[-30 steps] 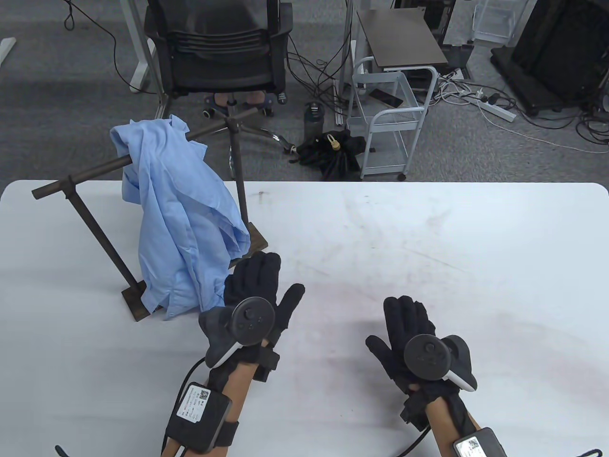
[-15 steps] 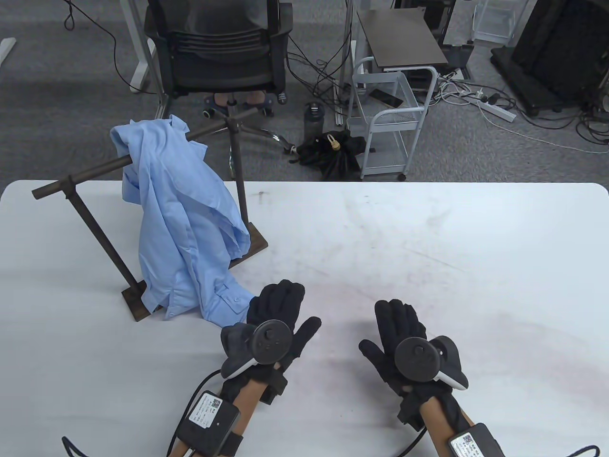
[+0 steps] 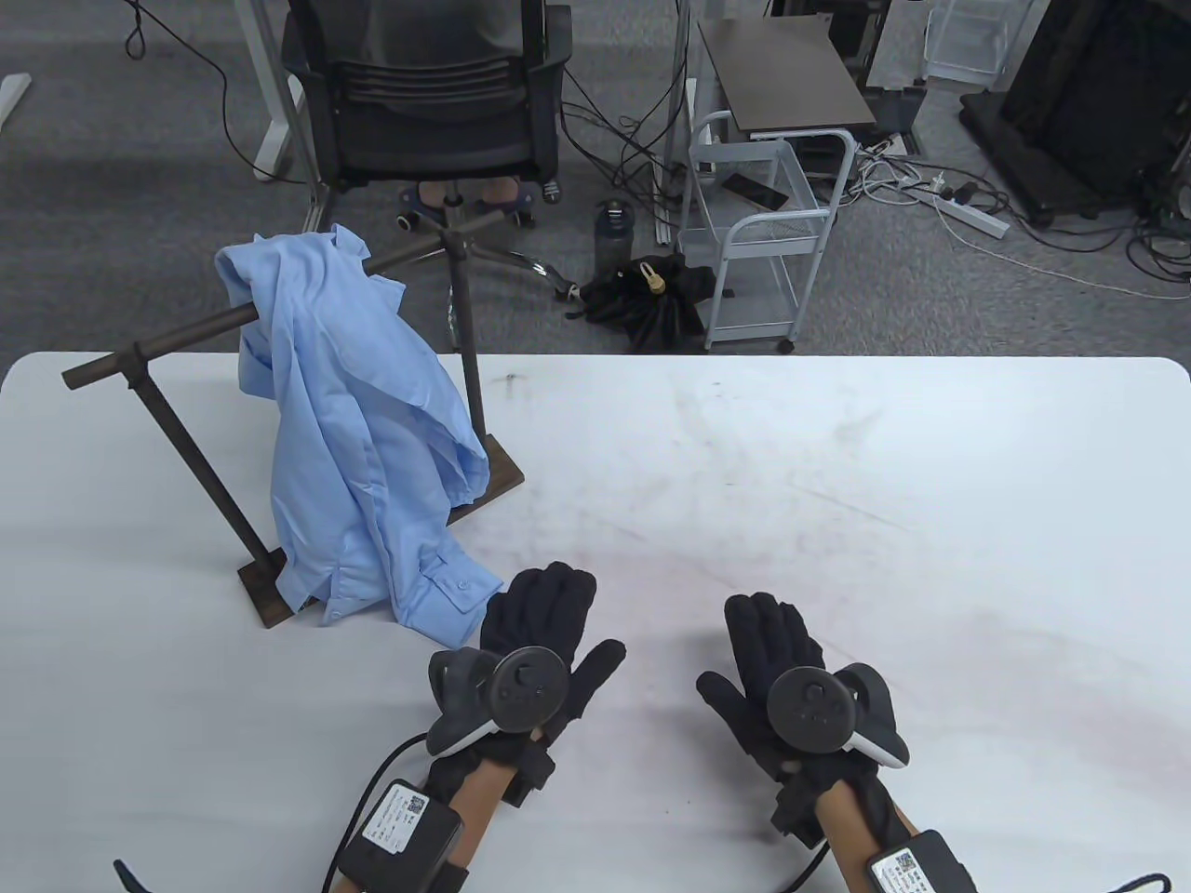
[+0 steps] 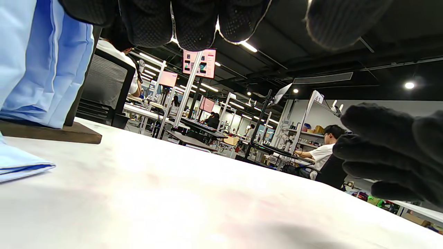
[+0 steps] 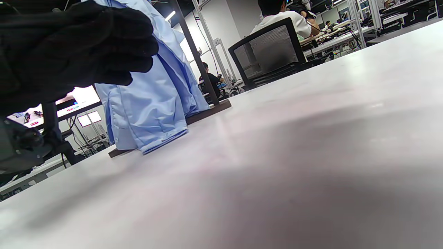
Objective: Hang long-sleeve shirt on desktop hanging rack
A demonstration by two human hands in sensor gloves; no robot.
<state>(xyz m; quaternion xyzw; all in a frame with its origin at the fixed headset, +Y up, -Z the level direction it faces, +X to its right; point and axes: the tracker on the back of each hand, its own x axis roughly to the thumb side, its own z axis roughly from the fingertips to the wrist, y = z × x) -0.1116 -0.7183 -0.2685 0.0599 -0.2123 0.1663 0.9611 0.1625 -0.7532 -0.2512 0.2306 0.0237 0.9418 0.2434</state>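
A light blue long-sleeve shirt (image 3: 358, 446) hangs over the bar of a dark metal desktop rack (image 3: 158, 339) at the table's left. Its cuff (image 3: 447, 595) lies on the table. The shirt also shows in the left wrist view (image 4: 41, 62) and the right wrist view (image 5: 152, 100). My left hand (image 3: 544, 628) lies flat and open on the table just right of the cuff, holding nothing. My right hand (image 3: 772, 651) lies flat and open beside it, empty.
The white table (image 3: 837, 484) stretches right of the rack's wooden base plates (image 3: 498, 470). Beyond the far edge stand an office chair (image 3: 428, 93), a small white cart (image 3: 763, 223) and floor cables.
My left hand has let go of the shirt's cuff and drawn back toward me and right. The cuff now lies on the table. My right hand has shifted slightly left.
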